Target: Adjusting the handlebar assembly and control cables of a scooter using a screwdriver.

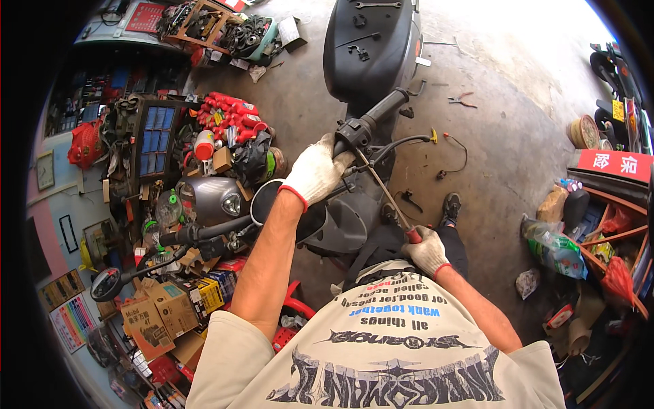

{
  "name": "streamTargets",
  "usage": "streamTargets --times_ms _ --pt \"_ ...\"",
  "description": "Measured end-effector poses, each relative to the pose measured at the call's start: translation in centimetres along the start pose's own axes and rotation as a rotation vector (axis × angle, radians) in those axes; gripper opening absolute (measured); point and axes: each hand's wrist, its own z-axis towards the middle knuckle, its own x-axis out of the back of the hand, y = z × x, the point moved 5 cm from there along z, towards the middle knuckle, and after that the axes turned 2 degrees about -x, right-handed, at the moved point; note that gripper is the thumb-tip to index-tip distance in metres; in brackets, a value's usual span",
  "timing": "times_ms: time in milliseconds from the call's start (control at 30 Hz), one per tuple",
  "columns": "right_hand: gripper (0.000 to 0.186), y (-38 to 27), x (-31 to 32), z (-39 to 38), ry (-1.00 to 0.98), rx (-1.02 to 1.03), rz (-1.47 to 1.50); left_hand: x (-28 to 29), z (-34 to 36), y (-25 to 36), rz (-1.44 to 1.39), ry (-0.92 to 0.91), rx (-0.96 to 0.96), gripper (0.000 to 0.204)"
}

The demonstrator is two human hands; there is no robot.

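Observation:
My left hand point(315, 170), in a white knit glove with a red cuff, is closed round the handlebar point(338, 147) of a scooter, just inboard of the black switch housing point(353, 133). In my gloved right hand point(429, 253) is a long screwdriver point(388, 198), gripped by its red handle. Its shaft slants up and left to the switch housing. The tip's exact contact is hidden. Past the housing is the black rubber grip point(385, 106). A dark lever point(403, 142) with a yellow end sticks out to the right.
Black small parts and a wrench point(378, 5) lie on the scooter's seat point(371, 68). On the floor are pliers point(463, 101) and a short cable point(466, 155). Cardboard boxes point(151, 320) and red bottles point(231, 116) crowd the left. A loaded shelf point(616, 235) stands at right.

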Motion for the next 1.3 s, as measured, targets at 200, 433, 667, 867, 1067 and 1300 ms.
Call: streamTargets --times_ms 200,433,667,867,1067,1300 --pt "0.035 0.3 -0.1 0.1 0.014 -0.004 0.009 0.0 0.1 -0.1 -0.002 0.0 -0.007 0.038" --pt "0.037 0.4 0.0 0.3 -0.06 0.01 0.022 -0.1 0.1 0.0 -0.008 -0.019 0.01 0.039" --pt "0.041 0.0 0.4 -0.2 -0.105 -0.023 0.081 0.0 0.2 0.0 -0.008 0.007 -0.037 0.041" --pt "0.044 -0.3 0.9 -0.4 -0.154 -0.046 0.099 -0.1 0.1 -0.5 -0.078 -0.068 0.043 0.046" --pt "0.044 0.5 1.6 -0.4 -0.023 0.03 -0.038 3.8 -3.4 0.1 -0.007 0.59 -0.073 0.041" --pt "0.041 4.7 1.8 -2.4 0.122 0.115 -0.214 -3.3 -11.9 3.9 -0.513 0.434 -0.255 0.018"
